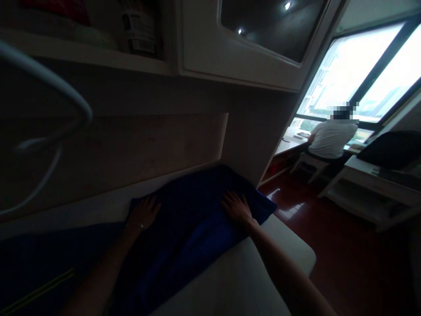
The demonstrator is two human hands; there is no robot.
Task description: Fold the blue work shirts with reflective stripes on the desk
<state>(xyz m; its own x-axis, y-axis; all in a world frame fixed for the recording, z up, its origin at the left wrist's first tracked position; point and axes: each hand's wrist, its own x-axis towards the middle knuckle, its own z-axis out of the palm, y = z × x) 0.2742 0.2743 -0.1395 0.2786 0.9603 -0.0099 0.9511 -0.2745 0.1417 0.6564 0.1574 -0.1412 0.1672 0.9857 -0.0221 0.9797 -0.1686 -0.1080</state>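
Observation:
A dark blue cloth garment (197, 224) lies spread over a pale mattress-like surface (226, 285). My left hand (144, 213) rests flat on the cloth's left part, fingers apart, with a thin bracelet at the wrist. Over on the right part, my right hand (236, 206) also presses flat with spread fingers. Neither hand grips anything. More dark fabric with a yellow-green stripe (39, 292) lies at the lower left, partly behind my left forearm; the dim light hides whether it is one piece with the blue cloth.
A shelf (98, 50) holding a labelled container (140, 30) and a cabinet (243, 52) overhang the surface. A white curved tube (66, 87) juts in at left. Beyond the reddish floor (335, 245), a person in a white shirt (332, 139) sits by the window, near a white table (378, 175).

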